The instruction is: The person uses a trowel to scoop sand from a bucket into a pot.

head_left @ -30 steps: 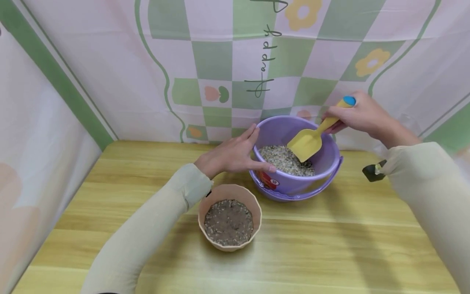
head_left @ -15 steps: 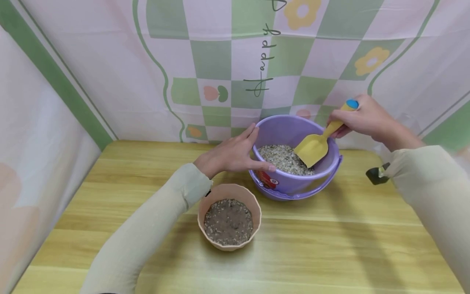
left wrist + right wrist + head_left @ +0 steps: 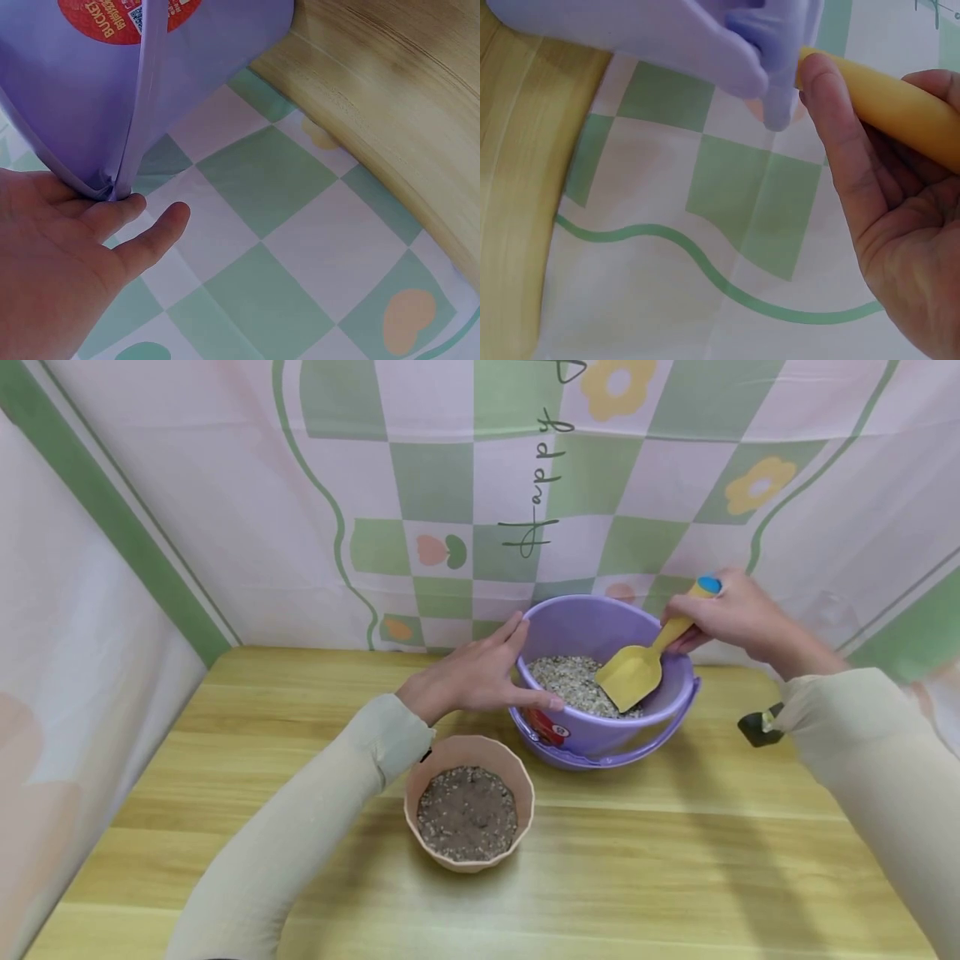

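Scoop [image 3: 630,680], inside bucket [image 3: 600,737]: likely light, stiff; best held by handle [image 3: 674,628], which right hand [image 3: 742,612] grips. Left hand [image 3: 480,673]: fingers spread against bucket.

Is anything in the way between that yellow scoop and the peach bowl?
Yes. The yellow scoop dips into the purple bucket, whose near wall and lowered handle stand between it and the peach bowl. The left grip touches the bucket beside that path.
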